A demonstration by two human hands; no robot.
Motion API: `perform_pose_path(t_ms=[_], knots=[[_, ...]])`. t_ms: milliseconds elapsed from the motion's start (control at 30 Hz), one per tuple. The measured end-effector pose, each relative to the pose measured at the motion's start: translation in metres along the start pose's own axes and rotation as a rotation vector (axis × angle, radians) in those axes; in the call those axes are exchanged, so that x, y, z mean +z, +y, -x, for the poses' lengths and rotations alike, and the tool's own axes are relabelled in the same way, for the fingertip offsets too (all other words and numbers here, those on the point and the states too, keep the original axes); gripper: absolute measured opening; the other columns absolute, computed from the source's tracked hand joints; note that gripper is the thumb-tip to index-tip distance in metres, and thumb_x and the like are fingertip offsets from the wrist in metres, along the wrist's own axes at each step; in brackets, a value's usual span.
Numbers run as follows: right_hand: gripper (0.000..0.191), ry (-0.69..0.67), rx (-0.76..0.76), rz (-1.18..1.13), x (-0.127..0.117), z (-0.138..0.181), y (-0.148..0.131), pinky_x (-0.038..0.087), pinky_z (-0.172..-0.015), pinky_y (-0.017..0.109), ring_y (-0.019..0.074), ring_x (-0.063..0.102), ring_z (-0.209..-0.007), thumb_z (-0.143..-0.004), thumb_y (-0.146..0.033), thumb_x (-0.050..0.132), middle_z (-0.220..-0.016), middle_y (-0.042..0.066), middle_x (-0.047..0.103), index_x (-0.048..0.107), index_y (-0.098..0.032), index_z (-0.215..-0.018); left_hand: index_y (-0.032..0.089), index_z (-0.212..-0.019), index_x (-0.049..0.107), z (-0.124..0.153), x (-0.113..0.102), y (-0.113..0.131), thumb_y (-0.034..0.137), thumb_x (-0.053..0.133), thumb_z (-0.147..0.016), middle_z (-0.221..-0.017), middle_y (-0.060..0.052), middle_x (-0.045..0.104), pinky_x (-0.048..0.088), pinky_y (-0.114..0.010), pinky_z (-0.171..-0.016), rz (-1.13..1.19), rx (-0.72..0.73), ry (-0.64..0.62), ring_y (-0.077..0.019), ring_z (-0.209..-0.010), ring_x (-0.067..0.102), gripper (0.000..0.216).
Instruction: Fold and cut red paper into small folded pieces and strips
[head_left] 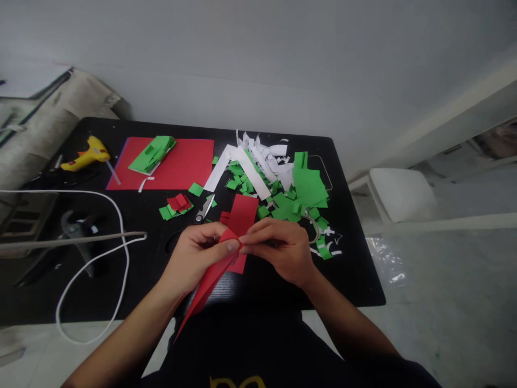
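Note:
Between my two hands, over the front of the black table, is a long strip of red paper (207, 284). My left hand (196, 253) pinches it between thumb and index finger. The fingertips of my right hand (283, 245) are pressed together on the same strip, touching close to the left thumb. Behind the fingers another red paper strip (244, 207) lies on the table, partly hidden. Scissors (205, 209) rest just beyond my left hand, their handles partly covered. Small red paper pieces (180, 202) sit on green ones at the left.
A red sheet (189, 161) carries a stack of green paper (153, 153). A yellow glue gun (89, 155) lies at the far left. White strips (252, 172) and green scraps (309, 188) are heaped at the right. A white cable (121, 215) loops over the left edge. A white stool (399, 191) stands right.

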State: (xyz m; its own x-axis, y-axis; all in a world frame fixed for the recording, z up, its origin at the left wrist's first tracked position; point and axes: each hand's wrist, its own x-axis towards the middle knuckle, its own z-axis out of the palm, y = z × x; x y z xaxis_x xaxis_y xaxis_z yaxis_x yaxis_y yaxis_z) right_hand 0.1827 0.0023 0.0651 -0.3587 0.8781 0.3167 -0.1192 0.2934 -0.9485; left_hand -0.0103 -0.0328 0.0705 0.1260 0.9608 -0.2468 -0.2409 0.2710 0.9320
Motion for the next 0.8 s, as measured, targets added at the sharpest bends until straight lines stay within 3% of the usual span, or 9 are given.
perform_pose_path(t_ms=[433,800], knots=[[0.009,0.000,0.022,-0.009,-0.0001,-0.0001,0.0004,0.065,-0.075,0.032,0.0162,0.076,-0.077,-0.084,-0.031,0.089,-0.089,0.001,0.082,0.085,-0.030,-0.092,0.017,-0.069,0.077,-0.0001,-0.0005,-0.0009,0.030,0.085,-0.080,-0.063,-0.001,0.072,0.046,-0.020,-0.051,-0.035,0.003,0.012,-0.0108,-0.052,0.059,0.019],[0.014,0.002,-0.007,-0.018,0.0004,-0.0001,0.0024,0.065,-0.076,0.031,0.0151,0.076,-0.079,-0.085,-0.022,0.087,-0.089,-0.001,0.081,0.085,-0.032,-0.095,0.018,-0.071,0.078,-0.0009,-0.0025,-0.0027,0.027,0.085,-0.082,-0.065,0.000,0.072,0.046,-0.018,-0.055,-0.028,0.018,-0.004,-0.0089,-0.056,0.059,0.016]])
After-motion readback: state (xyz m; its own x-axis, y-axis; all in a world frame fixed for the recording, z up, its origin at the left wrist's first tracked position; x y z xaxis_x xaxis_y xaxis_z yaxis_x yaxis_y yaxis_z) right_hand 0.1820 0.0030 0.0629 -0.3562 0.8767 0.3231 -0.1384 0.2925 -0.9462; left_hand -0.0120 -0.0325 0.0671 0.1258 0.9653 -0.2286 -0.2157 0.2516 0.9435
